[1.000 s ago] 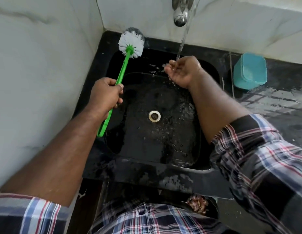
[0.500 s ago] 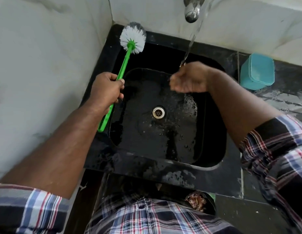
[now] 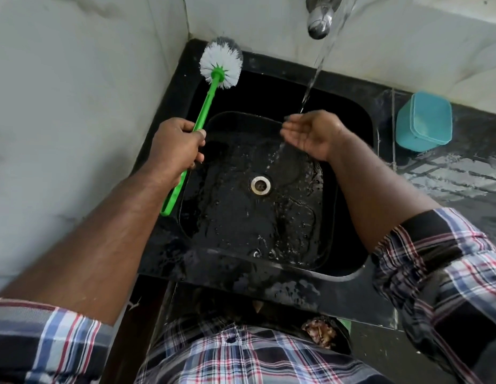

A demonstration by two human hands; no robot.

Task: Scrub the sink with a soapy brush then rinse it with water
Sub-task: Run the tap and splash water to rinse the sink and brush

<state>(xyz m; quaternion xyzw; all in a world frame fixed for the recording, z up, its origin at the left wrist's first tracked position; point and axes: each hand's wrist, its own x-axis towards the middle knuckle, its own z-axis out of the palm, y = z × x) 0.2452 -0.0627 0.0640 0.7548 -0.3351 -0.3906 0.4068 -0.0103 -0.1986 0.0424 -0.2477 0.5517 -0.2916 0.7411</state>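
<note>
The left hand (image 3: 176, 146) grips the green handle of the brush (image 3: 213, 87), fingers curled round it, bristle head raised over the sink's (image 3: 349, 261) back-left corner. The right hand (image 3: 313, 133) is cupped, fingers relaxed, under the stream (image 3: 318, 62) from the tap (image 3: 320, 19); water seems to spill from it toward the drain (image 3: 260, 185). A teal box (image 3: 424, 120) sits on the counter, right.

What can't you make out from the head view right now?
- Tap: cut off by the top edge; its handle is out of view.
- Brush: mid-handle hidden inside the left hand.
- Right hand: cupped under the stream; water held in it can't be told.
- Soap left in the sink: black wet surface, too hard to tell.
- Teal box: lidded, contents hidden.
</note>
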